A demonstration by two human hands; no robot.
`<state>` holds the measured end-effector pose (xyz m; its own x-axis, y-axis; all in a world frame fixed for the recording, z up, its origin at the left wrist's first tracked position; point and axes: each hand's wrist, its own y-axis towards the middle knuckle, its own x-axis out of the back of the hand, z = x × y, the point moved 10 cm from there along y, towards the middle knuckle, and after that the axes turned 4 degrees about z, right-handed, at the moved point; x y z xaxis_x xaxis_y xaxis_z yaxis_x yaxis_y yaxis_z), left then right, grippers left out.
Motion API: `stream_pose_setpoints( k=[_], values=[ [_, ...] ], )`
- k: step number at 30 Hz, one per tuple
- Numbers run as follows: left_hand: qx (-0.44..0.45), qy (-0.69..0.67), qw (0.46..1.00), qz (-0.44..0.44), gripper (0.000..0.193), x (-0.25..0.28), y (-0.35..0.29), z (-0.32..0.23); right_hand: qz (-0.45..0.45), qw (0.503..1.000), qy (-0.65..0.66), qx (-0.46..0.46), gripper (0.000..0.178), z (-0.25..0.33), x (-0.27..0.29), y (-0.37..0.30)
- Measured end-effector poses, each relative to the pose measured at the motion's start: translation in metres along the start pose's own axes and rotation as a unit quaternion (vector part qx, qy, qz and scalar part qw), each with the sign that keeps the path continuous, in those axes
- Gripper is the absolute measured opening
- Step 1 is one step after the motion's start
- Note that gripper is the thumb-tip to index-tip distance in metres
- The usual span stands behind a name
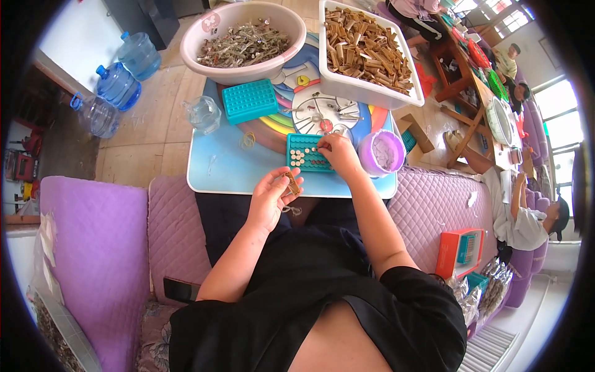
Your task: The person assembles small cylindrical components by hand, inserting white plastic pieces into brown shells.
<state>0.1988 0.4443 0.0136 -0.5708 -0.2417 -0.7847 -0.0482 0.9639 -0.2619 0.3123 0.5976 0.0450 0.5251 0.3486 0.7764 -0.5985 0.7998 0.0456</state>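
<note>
My left hand (266, 201) is in front of the table's near edge, its fingers closed on a small flat brown piece (291, 183). Reaching over a teal compartment tray (301, 142) on the table, my right hand (340, 153) has its fingertips pinched at the tray's right part. Whatever they hold is hidden. Small round pale pieces (297, 157) sit in the left part of the tray, with darker ones along its near side. A purple tub (365, 155) with whitish contents stands just right of my right hand.
On the patterned table (211, 162) stand a second teal tray (250, 101), a clear jug (203, 115), rubber bands (248, 140), a pink basin (192, 53) of thin metal strips and a white bin (372, 96) of brown pieces. Water bottles (119, 87) stand left; other people sit right.
</note>
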Motion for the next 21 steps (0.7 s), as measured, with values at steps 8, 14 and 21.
stream_pose_setpoints(
  k=[8, 14, 21],
  values=[
    [0.035, 0.031, 0.999, -0.001, 0.032, 0.000, 0.000, 0.006, -0.004, 0.975, 0.218, -0.052, 0.011, 0.047, 0.009, -0.030],
    [0.026, 0.055, 0.998, -0.004, 0.031, -0.003, -0.001, 0.006, -0.014, 0.984, 0.170, 0.055, 0.011, 0.098, 0.001, -0.061],
    [0.026, 0.078, 0.996, -0.015, 0.030, 0.003, -0.003, 0.008, -0.020, 0.978, 0.205, 0.040, 0.019, 0.094, -0.002, -0.067]
  ],
)
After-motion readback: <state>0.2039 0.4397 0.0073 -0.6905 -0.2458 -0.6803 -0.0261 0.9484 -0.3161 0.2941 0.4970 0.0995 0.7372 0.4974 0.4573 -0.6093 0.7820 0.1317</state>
